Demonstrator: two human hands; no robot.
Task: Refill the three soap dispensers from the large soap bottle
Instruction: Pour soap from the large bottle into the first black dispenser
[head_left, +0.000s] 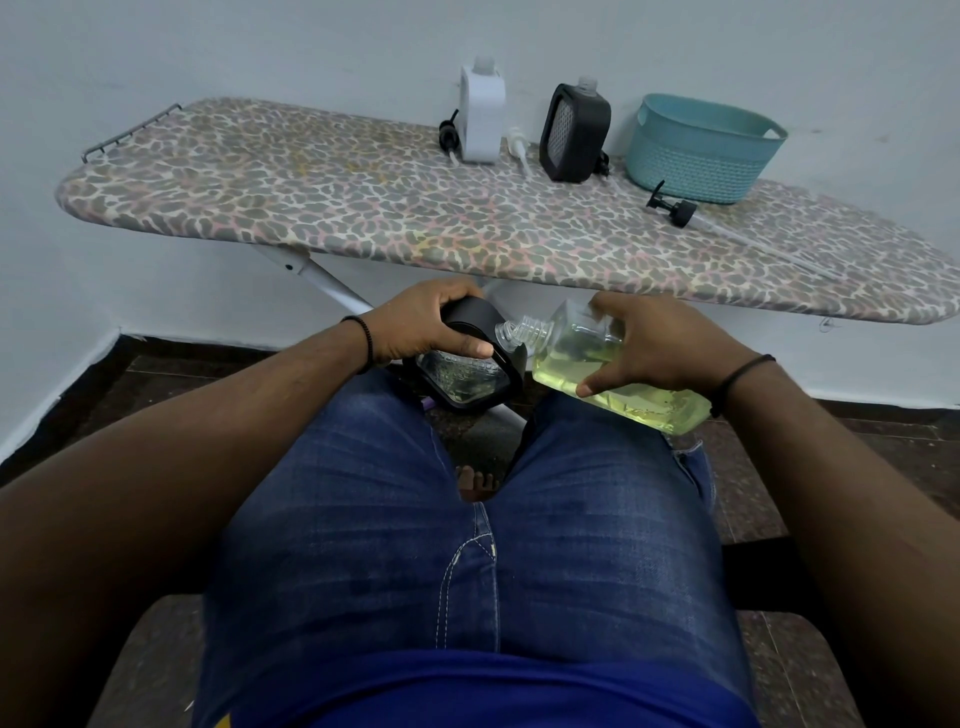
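Now, left hand (426, 325): gripped a black dispenser (467, 364) over the lap.
Right hand (641, 345): grasped the tilted bottle (597, 364), mouth at the dispenser's neck.
Board (363, 208): carried two more dispensers.

we see clear glossy plastic on the large soap bottle (618, 364), matt black casing around the held dispenser (467, 364), smooth white plastic on the dispenser (482, 117) at upper centre, woven-look teal plastic on the basket (698, 150), and printed cloth covering the surface (311, 197).
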